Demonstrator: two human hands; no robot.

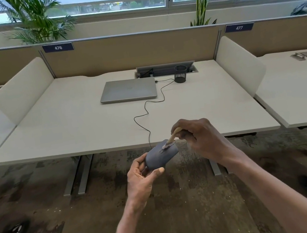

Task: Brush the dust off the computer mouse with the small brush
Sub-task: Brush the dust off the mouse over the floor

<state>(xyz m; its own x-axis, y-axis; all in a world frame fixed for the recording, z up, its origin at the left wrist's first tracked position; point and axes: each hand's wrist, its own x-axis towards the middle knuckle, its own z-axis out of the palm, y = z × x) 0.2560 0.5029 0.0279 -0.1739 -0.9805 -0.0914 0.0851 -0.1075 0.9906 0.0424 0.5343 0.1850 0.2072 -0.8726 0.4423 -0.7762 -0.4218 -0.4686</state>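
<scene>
Head view shows the left hand (144,175) gripping the rear of a smooth, rounded dark grey computer mouse (161,155), held in the air just in front of the desk (72,131) edge. Right hand (201,138) pinches the small brush (171,138) by its pale wooden handle, whitish bristles touching the mouse's top near the scroll wheel, with a thin black cable (148,113) trailing across the matte white desk to a closed silver laptop (128,90).

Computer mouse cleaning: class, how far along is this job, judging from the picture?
Done: the left hand holds the dark grey corded mouse off the desk. In hand: the right hand presses the small wooden-handled brush near the scroll wheel. Left: remaining dust cannot be judged.
</scene>
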